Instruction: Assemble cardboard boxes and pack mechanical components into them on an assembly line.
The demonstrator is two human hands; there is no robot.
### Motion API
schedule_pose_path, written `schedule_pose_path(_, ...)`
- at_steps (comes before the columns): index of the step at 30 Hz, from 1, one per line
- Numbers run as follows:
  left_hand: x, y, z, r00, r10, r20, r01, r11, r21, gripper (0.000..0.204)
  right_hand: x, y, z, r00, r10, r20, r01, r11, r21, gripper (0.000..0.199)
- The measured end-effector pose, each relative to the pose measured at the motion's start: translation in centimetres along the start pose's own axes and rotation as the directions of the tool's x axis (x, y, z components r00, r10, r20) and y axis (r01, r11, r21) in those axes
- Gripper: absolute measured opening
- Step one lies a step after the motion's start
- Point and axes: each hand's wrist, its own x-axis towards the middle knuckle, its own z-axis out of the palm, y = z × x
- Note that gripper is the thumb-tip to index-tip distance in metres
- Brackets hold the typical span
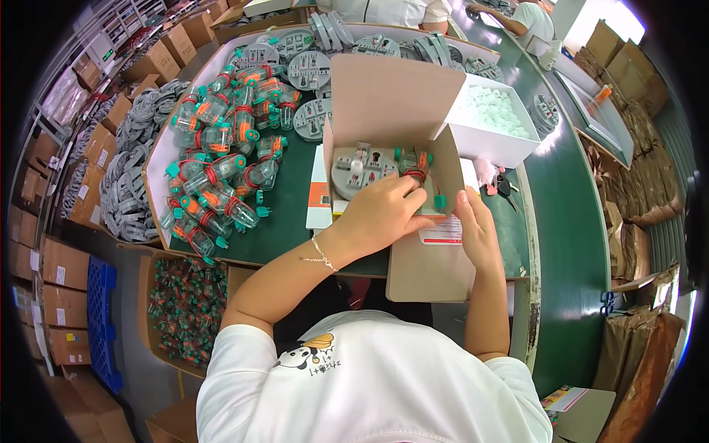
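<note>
An open brown cardboard box [399, 96] lies on the green table in front of me, flaps spread. Inside it sit a grey round part [360, 168] and a clear plastic piece with green caps and a red band [416, 164]. My left hand [380, 213] reaches into the box, fingertips on the clear piece. My right hand [476, 229] rests on the box's right flap, next to a white and red label [443, 231]. Whether the left hand grips the piece is unclear.
A heap of clear, green and orange plastic pieces [221, 170] fills the table's left. Grey round parts [310, 70] lie behind. A white box of pale green bits [493, 118] stands right. Another person's arm [509, 15] works at the far end. Cartons [63, 266] line the floor.
</note>
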Motion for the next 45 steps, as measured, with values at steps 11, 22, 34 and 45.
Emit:
schedule_pose_path(11,-2.3,1.8,-4.0,0.926,0.124,-0.357,-0.179,0.976,-0.123,0.036,2.6,-1.2,0.5,0.994,-0.028,0.104,0.069,0.905,-0.420,0.036)
schedule_pose_path(22,-7.7,-4.8,-2.3,0.730,-0.566,-0.383,0.534,0.822,-0.195,0.055,0.2,0.5,-2.9,0.928,-0.002,-0.372,-0.065,0.983,-0.170,0.044)
schedule_pose_path(34,-8.1,-5.5,-0.4,0.730,-0.625,-0.274,0.609,0.778,-0.154,0.083,-15.6,10.3,-21.8,0.329,-0.140,-0.934,-0.690,0.640,-0.339,0.057)
schedule_pose_path(45,-6.2,-7.4,-2.4,0.666,-0.728,-0.163,0.458,0.571,-0.681,0.052,-10.3,3.5,-13.9,0.299,-0.687,-0.662,-0.396,0.542,-0.741,0.033)
